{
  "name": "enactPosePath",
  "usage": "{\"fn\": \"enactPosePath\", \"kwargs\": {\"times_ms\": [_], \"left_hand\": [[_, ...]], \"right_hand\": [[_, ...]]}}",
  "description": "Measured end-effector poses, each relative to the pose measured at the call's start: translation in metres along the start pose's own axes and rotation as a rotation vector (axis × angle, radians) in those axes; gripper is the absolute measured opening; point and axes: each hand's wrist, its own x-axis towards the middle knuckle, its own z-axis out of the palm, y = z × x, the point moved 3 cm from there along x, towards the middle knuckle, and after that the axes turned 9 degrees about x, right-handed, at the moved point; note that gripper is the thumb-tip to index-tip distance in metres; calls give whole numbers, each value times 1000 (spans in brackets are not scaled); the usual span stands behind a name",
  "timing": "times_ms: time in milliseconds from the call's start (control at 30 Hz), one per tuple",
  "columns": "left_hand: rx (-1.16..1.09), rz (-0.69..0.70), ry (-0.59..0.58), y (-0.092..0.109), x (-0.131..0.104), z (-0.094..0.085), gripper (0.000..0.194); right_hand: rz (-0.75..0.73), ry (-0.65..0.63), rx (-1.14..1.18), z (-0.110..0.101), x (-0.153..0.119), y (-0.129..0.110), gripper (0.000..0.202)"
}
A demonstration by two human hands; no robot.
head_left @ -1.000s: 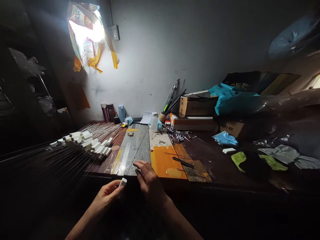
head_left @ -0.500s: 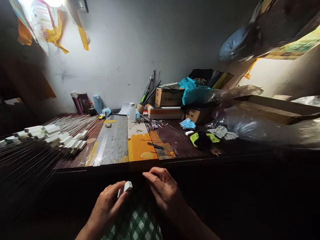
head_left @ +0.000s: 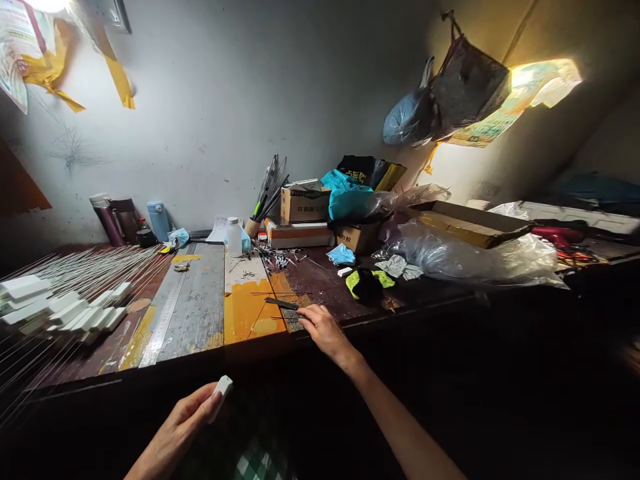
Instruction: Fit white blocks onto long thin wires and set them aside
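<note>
My left hand [head_left: 193, 410] grips a small white block [head_left: 224, 385] between thumb and fingers, below the table's front edge. A notch shows in the block's top end. Over the front of the table, my right hand [head_left: 324, 331] has its thumb and fingertips close together beside the right end of a dark flat strip [head_left: 281, 303]. Thin dark wires [head_left: 277, 318] lie just by these fingertips. Whether the fingers have hold of a wire or the strip, I cannot make out. Under the strip is an orange-taped patch [head_left: 245, 313].
Several white blocks [head_left: 85, 317] on long thin rods lie at left. A metal ruler [head_left: 163, 323] rests on a grey board [head_left: 200, 313]. A translucent bottle [head_left: 233, 238], cardboard boxes [head_left: 305, 203] and a black-and-yellow cloth [head_left: 369, 285] stand or lie farther back and right.
My right hand has moved forward from in front of the table to the dark strip and wires. My left hand still holds the white block. The view has turned right.
</note>
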Motion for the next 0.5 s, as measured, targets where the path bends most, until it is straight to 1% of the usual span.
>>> {"fn": "enactPosePath", "kwargs": {"times_ms": [67, 133, 200, 300, 367, 433, 500], "left_hand": [[-11, -17, -9, 4, 0, -3, 38], [-15, -1, 32, 5, 1, -7, 40], [-31, 23, 71, 5, 3, -11, 42], [-54, 34, 57, 7, 2, -15, 42], [-55, 27, 35, 12, -1, -16, 41], [-67, 11, -5, 17, -4, -15, 41], [-93, -7, -46, 22, -7, -12, 41]], "right_hand": [[-17, -35, 13, 2, 6, -1, 17], [-29, -50, 36, 1, 9, -5, 19], [-36, -50, 78, -1, 5, -15, 21], [-54, -70, 171, -3, -11, -43, 21], [-61, -128, 276, 0, -25, -67, 19], [-29, -206, 441, 6, -40, -88, 18], [18, -264, 578, 14, -50, -103, 19]]}}
